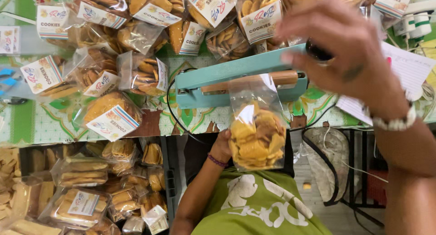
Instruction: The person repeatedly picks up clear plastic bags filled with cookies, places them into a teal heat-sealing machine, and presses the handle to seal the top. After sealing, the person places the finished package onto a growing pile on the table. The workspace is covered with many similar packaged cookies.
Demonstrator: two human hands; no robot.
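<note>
My right hand point(345, 49), at two o'clock, presses down closed on the black knob of the teal bag sealer point(236, 78) on the tabletop point(50, 124). My left hand point(222, 146), near six o'clock, grips a clear bag of cookies point(256, 135) from behind, its open top lying across the sealing bar. I judge the seal comes out best with the bag mouth flat, unwrinkled, and held steady. Labelled, sealed cookie packs point(109, 115) crowd nine to twelve o'clock.
</note>
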